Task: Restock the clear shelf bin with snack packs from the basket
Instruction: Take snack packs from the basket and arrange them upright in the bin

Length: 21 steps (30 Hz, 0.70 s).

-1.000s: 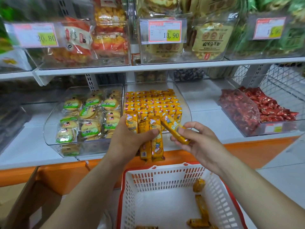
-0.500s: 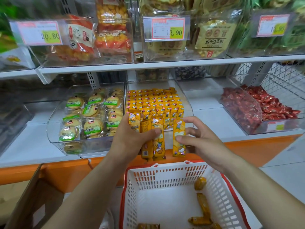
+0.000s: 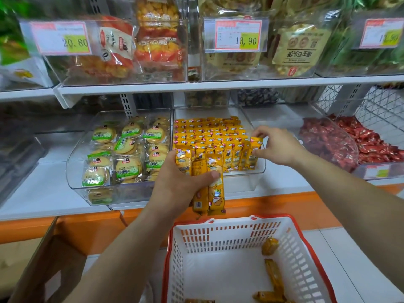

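Clear plastic shelf bin [image 3: 261, 169], on the lower white shelf: packed rows of upright yellow snack packs [image 3: 207, 134].
- White slotted basket with red rim [image 3: 229, 237], below the shelf edge: a few loose yellow packs [image 3: 274, 274] lie along its right side.
- Left hand [image 3: 175, 184]: fingers and thumb wrapped round a bundle of long yellow packs [image 3: 209, 193], held in front of the bin's lip. Likely risk: the slick wrappers slide out downward if the grip eases.
- Right hand [image 3: 277, 147]: fingertips pinch one yellow pack [image 3: 253, 154] at the front row's right end, against the bin wall. Likely risk: wedging it in tips the neighbouring packs forward.
- Obstruction: the bundle partly screens the front row.
- Adjacent: clear bin of round biscuits [image 3: 74, 171] touching on the left; clear bin of red sweets [image 3: 328, 145] apart on the right.
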{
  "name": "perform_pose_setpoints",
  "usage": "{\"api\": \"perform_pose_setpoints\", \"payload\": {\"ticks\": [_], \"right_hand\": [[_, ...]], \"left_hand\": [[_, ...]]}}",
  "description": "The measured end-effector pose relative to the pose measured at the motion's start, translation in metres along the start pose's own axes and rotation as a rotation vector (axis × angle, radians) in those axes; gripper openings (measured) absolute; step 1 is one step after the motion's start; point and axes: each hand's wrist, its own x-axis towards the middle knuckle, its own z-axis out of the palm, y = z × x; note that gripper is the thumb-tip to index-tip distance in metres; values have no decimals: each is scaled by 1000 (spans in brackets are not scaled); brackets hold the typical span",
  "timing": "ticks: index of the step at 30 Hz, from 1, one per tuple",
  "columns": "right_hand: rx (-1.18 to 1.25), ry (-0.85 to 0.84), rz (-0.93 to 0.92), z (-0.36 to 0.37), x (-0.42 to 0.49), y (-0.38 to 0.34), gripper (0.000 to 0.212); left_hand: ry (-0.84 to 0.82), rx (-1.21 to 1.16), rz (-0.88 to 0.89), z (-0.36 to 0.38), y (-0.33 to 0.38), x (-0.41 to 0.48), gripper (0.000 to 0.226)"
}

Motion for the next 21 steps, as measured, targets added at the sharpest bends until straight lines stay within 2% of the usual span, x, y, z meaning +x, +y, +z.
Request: {"api": "perform_pose_setpoints", "payload": {"ticks": [6,11,17,19,21], "right_hand": [[-379,-82,-44,20,19,-7,41],[-505,-149,-41,28,25,-7,41],[-493,-41,-50,25,13,-10,52],[-485,54,-63,16,-2,-15,49],[-340,180,-81,7,-23,-21,40]], "left_hand": [[-19,-3,-7,0,-3,4,69],[-29,-13,-10,0,-4,6,67],[-29,-33,-45,7,-3,6,74],[-30,-46,-53,9,-2,5,77],[-30,-49,-63,11,-3,4,72]]}}
